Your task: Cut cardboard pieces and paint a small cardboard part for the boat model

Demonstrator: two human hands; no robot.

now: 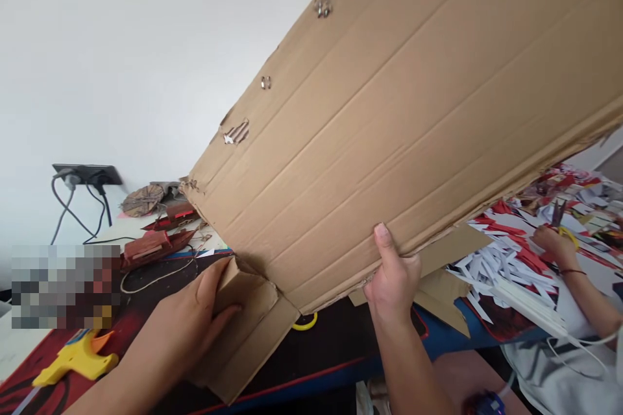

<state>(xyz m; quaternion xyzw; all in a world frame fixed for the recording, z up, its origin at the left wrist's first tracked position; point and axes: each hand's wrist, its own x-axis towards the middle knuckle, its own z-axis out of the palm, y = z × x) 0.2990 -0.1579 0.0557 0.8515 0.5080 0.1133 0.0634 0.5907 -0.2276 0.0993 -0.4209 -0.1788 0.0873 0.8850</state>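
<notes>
A large brown cardboard sheet (pixel 370 130) slants up across the view, with fold lines, a torn patch and metal staples along its upper left edge. My right hand (pixel 394 279) grips its lower edge, thumb on the near face and the other fingers hidden behind. At the sheet's lower left end is a folded cardboard flap (pixel 253 343). My left hand (pixel 195 311) is closed around that flap, its fingers curled over the upper fold. Whether flap and sheet are one piece is hard to tell at the crease.
A yellow glue gun (pixel 78 360) lies at lower left. Behind are reddish cardboard pieces (pixel 156 246) and a power socket (pixel 87 175). At right, another person's hand (pixel 555 243) holds scissors (pixel 564 227) over white paper strips (pixel 506 266). A yellow ring (pixel 305 323) shows below the sheet.
</notes>
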